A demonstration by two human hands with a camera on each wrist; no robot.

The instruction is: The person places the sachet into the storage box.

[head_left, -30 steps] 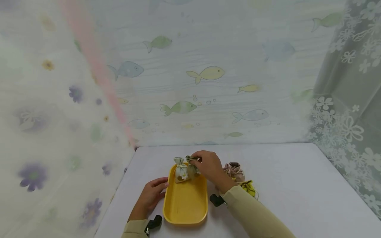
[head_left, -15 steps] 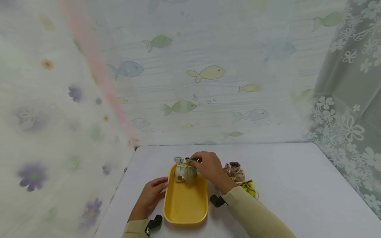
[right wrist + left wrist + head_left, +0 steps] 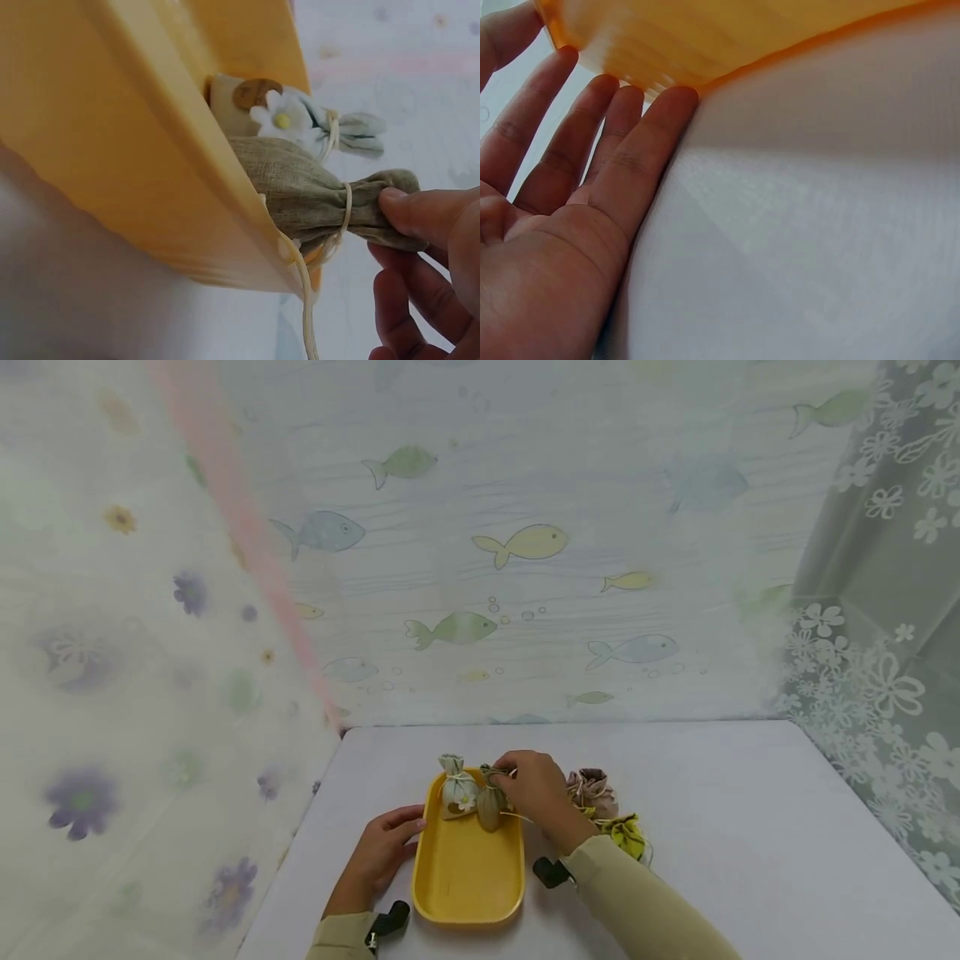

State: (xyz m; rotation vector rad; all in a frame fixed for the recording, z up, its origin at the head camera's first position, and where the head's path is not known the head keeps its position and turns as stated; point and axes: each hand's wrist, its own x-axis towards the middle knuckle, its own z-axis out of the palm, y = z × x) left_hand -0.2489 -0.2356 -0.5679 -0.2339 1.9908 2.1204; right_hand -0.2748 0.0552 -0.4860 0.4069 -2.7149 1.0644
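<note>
A yellow tray (image 3: 468, 877) lies on the white table. My left hand (image 3: 381, 852) is at its left side; in the left wrist view its mostly straight fingertips (image 3: 676, 97) touch the tray's outer wall. My right hand (image 3: 536, 789) pinches the gathered top of an olive-green drawstring pouch (image 3: 491, 808) at the tray's far end. The right wrist view shows thumb and fingers on that pouch's cloth neck (image 3: 386, 202), above a pale cord. Beside it in the tray stands a pale drawstring pouch (image 3: 457, 793) with a white flower and a brown round patch.
To the right of the tray, partly behind my right arm, are a dusty-pink pouch (image 3: 596, 792) and a yellow-green pouch (image 3: 628, 835). A fish-patterned curtain (image 3: 480, 568) hangs behind the table, and a flowered one (image 3: 150, 693) on the left.
My right hand has shifted slightly right and nearer, bringing the olive-green pouch a little away from the pale one. The left hand and tray have stayed put.
</note>
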